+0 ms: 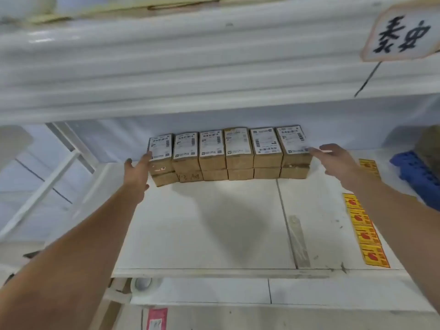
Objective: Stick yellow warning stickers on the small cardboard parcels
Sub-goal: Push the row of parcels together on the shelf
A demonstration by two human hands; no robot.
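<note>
Several small cardboard parcels point(229, 153) with white shipping labels stand in a row, stacked two high, at the back of a white table point(204, 225). My left hand point(138, 171) touches the left end of the row with straight fingers. At the right end, the fingertips of my right hand point(333, 160) touch the top parcel. A strip of yellow warning stickers point(365, 232) with red marks lies along the table's right side, partly under my right forearm. More yellow stickers point(369, 166) show behind my right hand.
A blue plastic crate point(419, 177) sits at the far right. A white shelf front with a handwritten sign point(402, 32) hangs overhead. A roll of tape point(142, 284) lies under the table's front edge. A white frame point(47, 177) stands at the left.
</note>
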